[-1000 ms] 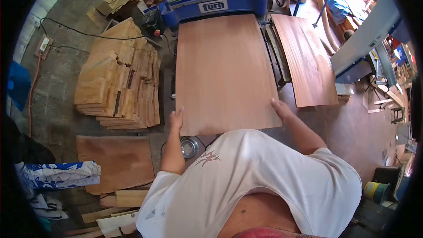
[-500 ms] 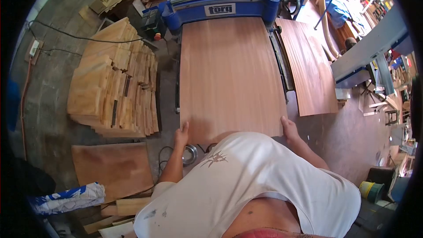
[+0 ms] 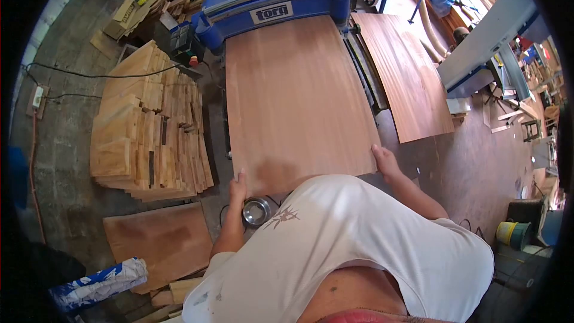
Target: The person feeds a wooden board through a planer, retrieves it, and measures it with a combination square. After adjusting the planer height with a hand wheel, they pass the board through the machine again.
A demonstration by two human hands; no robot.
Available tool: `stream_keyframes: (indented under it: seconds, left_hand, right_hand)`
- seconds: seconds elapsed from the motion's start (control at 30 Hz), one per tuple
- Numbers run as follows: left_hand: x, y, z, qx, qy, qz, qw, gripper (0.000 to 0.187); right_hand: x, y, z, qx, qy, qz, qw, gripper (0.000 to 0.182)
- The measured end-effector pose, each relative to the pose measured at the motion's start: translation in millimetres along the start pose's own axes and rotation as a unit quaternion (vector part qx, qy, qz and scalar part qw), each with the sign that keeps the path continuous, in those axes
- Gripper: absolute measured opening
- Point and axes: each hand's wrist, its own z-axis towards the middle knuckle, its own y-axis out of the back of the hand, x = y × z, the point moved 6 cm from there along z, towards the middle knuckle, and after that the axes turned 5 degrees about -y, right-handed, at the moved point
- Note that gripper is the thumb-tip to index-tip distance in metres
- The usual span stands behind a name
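A wide reddish-brown wooden panel (image 3: 293, 96) lies flat in front of me, its far end at the opening of a blue planer (image 3: 272, 6) marked "torq". My left hand (image 3: 238, 189) grips the panel's near left corner, thumb on top and fingers hidden beneath. At the near right corner, my right hand (image 3: 385, 161) holds the edge the same way. The panel's near edge is close against my shirt, which covers part of it. Below the left corner, a round metal object (image 3: 257, 211) shows on the floor.
Stacked boards (image 3: 143, 131) stand on the left, with a cable (image 3: 101, 76) across them. A second panel (image 3: 406, 78) lies right of the planer. Another brown sheet (image 3: 158, 236) and a blue-white bag (image 3: 98, 284) lie lower left. A grey machine column (image 3: 490, 39) rises at right.
My view has turned slightly, so the planer and panel appear tilted and shifted left. Both hands keep their hold on the panel's corners.
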Motion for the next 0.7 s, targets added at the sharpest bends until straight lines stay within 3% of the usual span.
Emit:
stream_keyframes:
  seconds: [0.17, 0.27, 0.4, 0.7]
  left_hand:
    - [28.4, -14.9, 3.2, 0.011, -0.009, -0.016, 1.000, 0.074]
    - [17.4, -5.8, -7.6, 0.000, 0.008, 0.004, 1.000, 0.071]
    - [13.6, -10.5, -9.1, 0.007, -0.032, -0.035, 0.999, 0.072]
    - [19.0, -5.7, -1.3, 0.013, 0.000, -0.010, 1.000, 0.074]
  right_hand:
    - [-18.4, 4.1, 4.4, 0.012, 0.027, -0.009, 1.000, 0.045]
    - [1.4, -2.6, -19.9, 0.032, -0.005, 0.021, 0.999, 0.045]
    - [-30.0, 2.6, 7.4, 0.031, 0.024, 0.051, 0.998, 0.045]
    - [-7.4, -6.7, -10.5, 0.034, -0.027, 0.001, 0.999, 0.045]
